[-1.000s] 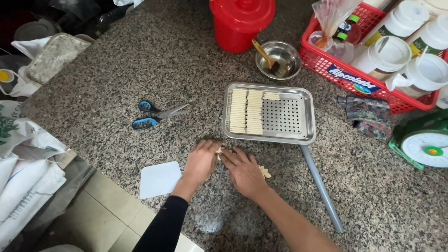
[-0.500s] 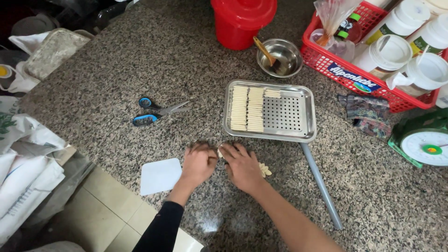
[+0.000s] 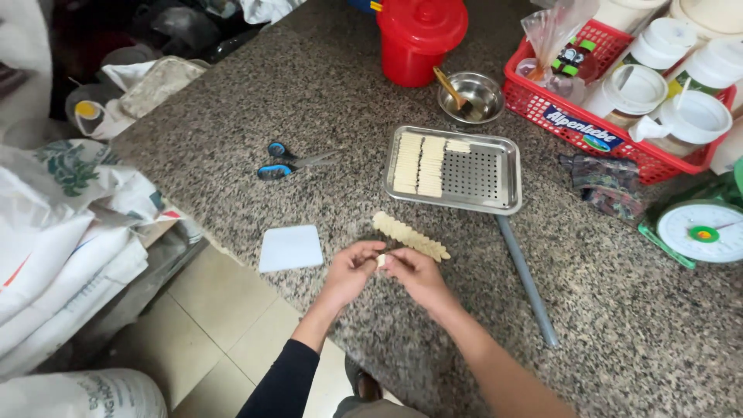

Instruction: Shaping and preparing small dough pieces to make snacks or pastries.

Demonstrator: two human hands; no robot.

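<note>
My left hand (image 3: 352, 271) and my right hand (image 3: 414, 276) meet over the granite counter, both pinching one small pale dough piece (image 3: 381, 261) between their fingertips. Just beyond them lies a row of overlapping pale dough pieces (image 3: 410, 235) on the counter. Further back stands a perforated metal tray (image 3: 480, 174) with pale dough strips (image 3: 419, 162) laid side by side on its left half.
Blue-handled scissors (image 3: 285, 161) and a white plastic scraper (image 3: 290, 248) lie left. A grey metal rod (image 3: 526, 279) lies right of my hands. A red bucket (image 3: 418, 39), a small steel bowl (image 3: 474, 94), a red basket (image 3: 611, 116) of containers and a green scale (image 3: 700, 231) stand behind. White sacks (image 3: 70, 255) crowd the left.
My hands have lifted off the counter and drawn toward me with one dough piece. The row of pieces they covered now lies in plain sight.
</note>
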